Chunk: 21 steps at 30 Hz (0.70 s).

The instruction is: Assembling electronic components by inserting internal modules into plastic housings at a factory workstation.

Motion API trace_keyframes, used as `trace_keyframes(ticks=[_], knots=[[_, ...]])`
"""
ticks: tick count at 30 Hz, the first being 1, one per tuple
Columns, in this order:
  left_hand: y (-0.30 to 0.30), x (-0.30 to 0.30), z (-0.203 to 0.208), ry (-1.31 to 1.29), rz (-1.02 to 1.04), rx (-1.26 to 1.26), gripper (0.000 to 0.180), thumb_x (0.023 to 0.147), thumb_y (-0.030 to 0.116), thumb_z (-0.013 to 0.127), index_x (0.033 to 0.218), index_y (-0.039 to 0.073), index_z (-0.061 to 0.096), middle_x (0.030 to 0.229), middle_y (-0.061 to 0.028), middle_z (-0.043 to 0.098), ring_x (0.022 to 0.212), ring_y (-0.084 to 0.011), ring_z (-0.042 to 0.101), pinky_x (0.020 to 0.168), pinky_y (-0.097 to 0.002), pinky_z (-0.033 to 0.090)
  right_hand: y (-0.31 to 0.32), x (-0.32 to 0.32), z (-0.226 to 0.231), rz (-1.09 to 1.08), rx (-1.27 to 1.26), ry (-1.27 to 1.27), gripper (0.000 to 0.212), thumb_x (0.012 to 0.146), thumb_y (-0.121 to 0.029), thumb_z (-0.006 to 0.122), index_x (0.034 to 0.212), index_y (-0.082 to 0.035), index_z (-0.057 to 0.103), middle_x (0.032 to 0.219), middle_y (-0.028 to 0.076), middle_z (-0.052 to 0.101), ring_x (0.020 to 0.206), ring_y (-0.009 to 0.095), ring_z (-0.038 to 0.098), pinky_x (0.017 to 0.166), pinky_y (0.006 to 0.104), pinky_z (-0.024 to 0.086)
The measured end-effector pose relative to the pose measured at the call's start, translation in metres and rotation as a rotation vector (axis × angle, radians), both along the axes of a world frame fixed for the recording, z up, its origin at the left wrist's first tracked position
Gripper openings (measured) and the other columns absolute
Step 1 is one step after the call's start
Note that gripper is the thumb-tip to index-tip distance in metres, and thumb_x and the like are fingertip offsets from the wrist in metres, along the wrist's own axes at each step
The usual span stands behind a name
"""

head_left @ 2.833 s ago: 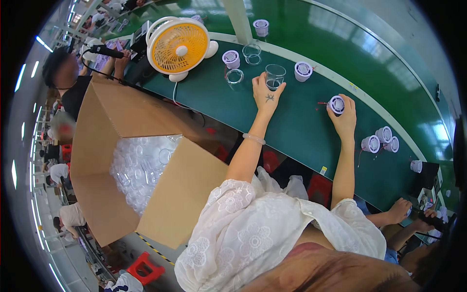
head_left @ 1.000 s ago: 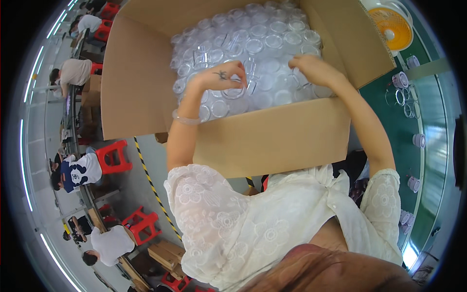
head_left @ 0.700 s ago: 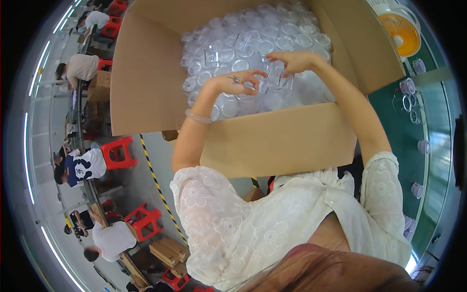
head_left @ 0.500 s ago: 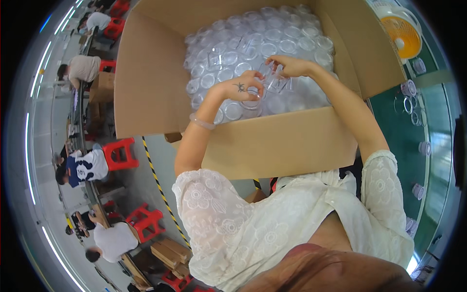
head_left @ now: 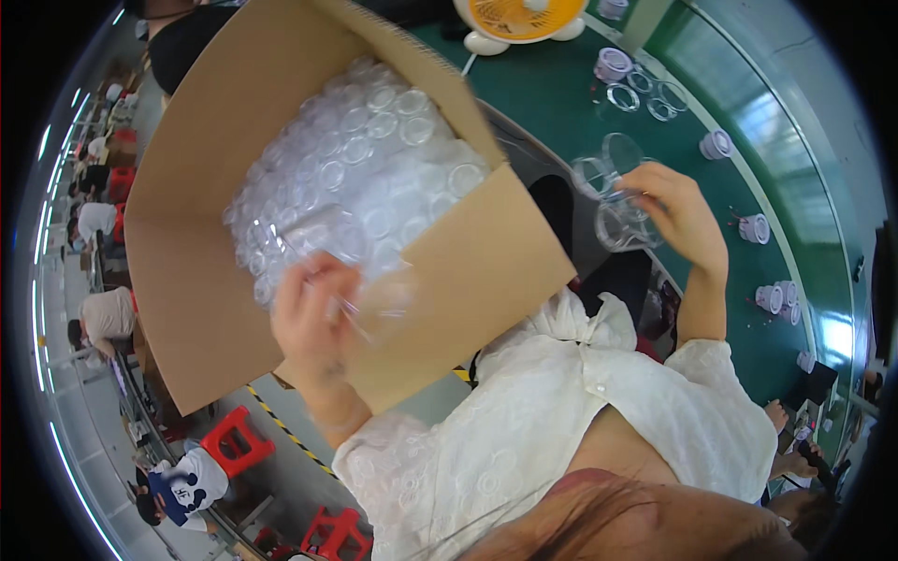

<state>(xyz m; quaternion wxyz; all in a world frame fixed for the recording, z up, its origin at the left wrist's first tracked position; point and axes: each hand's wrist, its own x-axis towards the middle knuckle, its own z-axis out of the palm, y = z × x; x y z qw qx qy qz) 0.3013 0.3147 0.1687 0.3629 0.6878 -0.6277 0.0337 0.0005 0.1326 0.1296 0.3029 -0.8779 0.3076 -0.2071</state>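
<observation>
A large cardboard box (head_left: 482, 238) stands in front of me, filled with clear round plastic cups (head_left: 360, 150). My left hand (head_left: 313, 313), smeared by motion, is over its near left side. The fingers are closed round clear plastic cups (head_left: 383, 292), one of which sticks out toward the pile. Off to the right, my right hand (head_left: 678, 210) is raised at the edge of the green table (head_left: 683, 140). It pinches several clear plastic cups (head_left: 625, 232) that fan out from the fingertips.
On the table stand small lilac tubs (head_left: 716, 145) in a spaced row and several loose clear rings (head_left: 662, 105). An orange and white fan (head_left: 524, 19) is at the far end. Red stools (head_left: 238, 439) and people at another bench (head_left: 187, 481) are to the left.
Both hands were together over the cups in the box. My right hand has swung right to the table with cups; my left has drawn back holding others. My view has turned right.
</observation>
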Motion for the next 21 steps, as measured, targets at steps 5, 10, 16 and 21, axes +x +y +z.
trace_keyframes(ticks=[5, 10, 16, 21], knots=[[-0.074, -0.135, -0.03, 0.171, -0.498, -0.049, 0.011, 0.067, 0.001, 0.056, 0.077, 0.005, 0.056, 0.079, -0.011, 0.051, 0.07, -0.0276, 0.053, 0.06, -0.0323, 0.044, -0.055, -0.085, -0.05, -0.314, -0.134, 0.269, 0.028, 0.063, 0.009, 0.053, 0.089, -0.003, 0.057, 0.083, 0.013, 0.056, 0.077, 0.031, 0.055, 0.068, 0.037, 0.043], [-0.193, -0.171, -0.133, 0.313, -0.467, 0.162, 0.007, 0.068, 0.001, 0.055, 0.073, 0.003, 0.052, 0.076, -0.0129, 0.048, 0.072, -0.031, 0.05, 0.062, -0.0377, 0.041, -0.101, -0.09, -0.077, -0.353, -0.179, 0.344, 0.025, 0.066, 0.005, 0.054, 0.089, -0.003, 0.059, 0.081, 0.014, 0.057, 0.08, 0.031, 0.055, 0.069, 0.0378, 0.044], [-0.26, -0.186, -0.148, 0.218, -0.499, 0.215, 0.006, 0.068, 0.006, 0.056, 0.073, 0.003, 0.054, 0.075, -0.0141, 0.052, 0.075, -0.0318, 0.052, 0.066, -0.0387, 0.042, -0.133, -0.083, -0.084, -0.326, -0.175, 0.278, 0.019, 0.07, 0.001, 0.054, 0.087, -0.002, 0.06, 0.085, 0.013, 0.058, 0.082, 0.03, 0.055, 0.071, 0.0373, 0.043], [-0.287, -0.188, -0.144, 0.165, -0.412, 0.226, 0.006, 0.069, 0.007, 0.057, 0.073, 0.003, 0.055, 0.076, -0.0145, 0.054, 0.076, -0.032, 0.053, 0.066, -0.0389, 0.043, -0.146, -0.077, -0.086, -0.289, -0.199, 0.218, 0.022, 0.067, 0.005, 0.053, 0.088, -0.002, 0.059, 0.084, 0.013, 0.057, 0.082, 0.031, 0.055, 0.071, 0.0372, 0.043]])
